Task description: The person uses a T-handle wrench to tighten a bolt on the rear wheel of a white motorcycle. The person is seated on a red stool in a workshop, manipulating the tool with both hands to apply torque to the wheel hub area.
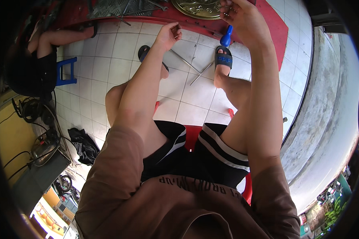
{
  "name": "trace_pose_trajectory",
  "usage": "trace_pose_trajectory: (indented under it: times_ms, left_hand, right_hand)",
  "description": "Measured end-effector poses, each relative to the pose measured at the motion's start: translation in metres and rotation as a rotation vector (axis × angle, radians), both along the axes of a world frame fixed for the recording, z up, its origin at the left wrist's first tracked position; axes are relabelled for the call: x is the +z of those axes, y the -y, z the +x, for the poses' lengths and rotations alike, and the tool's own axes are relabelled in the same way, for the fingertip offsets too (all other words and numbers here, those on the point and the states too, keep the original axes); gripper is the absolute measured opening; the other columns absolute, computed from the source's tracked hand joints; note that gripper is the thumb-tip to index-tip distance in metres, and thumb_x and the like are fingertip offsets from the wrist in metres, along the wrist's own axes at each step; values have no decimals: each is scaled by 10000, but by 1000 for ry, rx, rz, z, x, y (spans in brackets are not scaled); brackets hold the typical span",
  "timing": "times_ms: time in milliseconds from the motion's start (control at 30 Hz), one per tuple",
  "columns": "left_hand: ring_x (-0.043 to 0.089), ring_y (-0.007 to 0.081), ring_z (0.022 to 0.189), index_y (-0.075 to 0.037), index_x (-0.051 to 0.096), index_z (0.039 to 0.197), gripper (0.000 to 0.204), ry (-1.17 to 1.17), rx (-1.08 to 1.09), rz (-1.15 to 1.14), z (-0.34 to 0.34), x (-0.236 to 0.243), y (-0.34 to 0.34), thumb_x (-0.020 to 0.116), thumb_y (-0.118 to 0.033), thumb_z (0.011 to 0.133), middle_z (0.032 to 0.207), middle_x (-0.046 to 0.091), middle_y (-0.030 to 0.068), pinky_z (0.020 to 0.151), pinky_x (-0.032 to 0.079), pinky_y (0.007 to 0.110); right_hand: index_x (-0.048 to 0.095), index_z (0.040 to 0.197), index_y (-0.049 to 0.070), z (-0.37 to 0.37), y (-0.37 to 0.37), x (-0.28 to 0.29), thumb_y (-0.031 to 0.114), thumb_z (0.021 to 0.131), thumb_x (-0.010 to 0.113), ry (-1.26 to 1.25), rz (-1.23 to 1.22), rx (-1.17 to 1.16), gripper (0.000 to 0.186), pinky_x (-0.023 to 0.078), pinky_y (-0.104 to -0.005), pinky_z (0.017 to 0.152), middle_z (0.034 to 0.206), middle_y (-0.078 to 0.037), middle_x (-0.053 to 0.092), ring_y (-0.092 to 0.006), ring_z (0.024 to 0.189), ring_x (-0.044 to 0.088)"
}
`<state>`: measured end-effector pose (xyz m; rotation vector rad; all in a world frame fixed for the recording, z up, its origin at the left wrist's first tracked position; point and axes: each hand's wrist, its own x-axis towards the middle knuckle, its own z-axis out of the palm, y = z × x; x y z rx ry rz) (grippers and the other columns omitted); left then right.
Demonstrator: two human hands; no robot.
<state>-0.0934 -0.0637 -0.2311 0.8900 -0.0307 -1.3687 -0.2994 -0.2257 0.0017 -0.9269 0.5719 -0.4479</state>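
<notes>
My left hand hangs in the air just short of the red platform's near edge, palm turned inward, its fingers loosely bent and nothing visible in them. Over the platform's right part is my right hand, beside a round gold-coloured plate with a raised pattern. Its fingers are bent but apart, and I see nothing held; the picture's top edge cuts close to it. Below that hand, a blue bulb-shaped handle stands out at the platform's edge. A T-shaped metal wrench lies on the tiles between my feet.
The red platform runs along the top, bearing a metal tread-plate tray and an open-ended wrench. Another person sits at the left near a blue stool. Cables and a black bag lie lower left; a wall stands right.
</notes>
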Motion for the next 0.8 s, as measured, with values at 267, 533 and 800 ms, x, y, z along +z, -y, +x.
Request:
trace_pose_trajectory:
  times_ms: [267, 533, 800]
  left_hand:
    - [703, 225, 679, -19, 654, 856, 174, 388, -314, 1196, -89, -140, -12, 579, -176, 865, 815, 688, 110, 688, 580, 356]
    - [727, 265, 761, 9, 688, 875, 199, 834, -424, 1503, -109, -233, -14, 656, -162, 778, 904, 716, 170, 581, 592, 346]
    - [721, 316, 850, -46, 704, 875, 241, 710, -80, 1649, -141, -234, 4, 634, -262, 796, 915, 731, 136, 701, 588, 384]
  right_hand:
    - [583, 905, 64, -15, 17, 5, 176, 949, 528, 31, -38, -30, 132, 421, -274, 752, 828, -15, 553, -133, 770, 513]
    - [595, 885, 52, -18, 25, 3, 176, 935, 551, -56, -12, -57, 141, 402, -277, 780, 836, -25, 575, -132, 801, 516]
    - [654, 946, 50, -27, 33, -13, 249, 931, 550, -449, -305, -70, 225, 424, -293, 860, 803, -15, 608, -127, 807, 549]
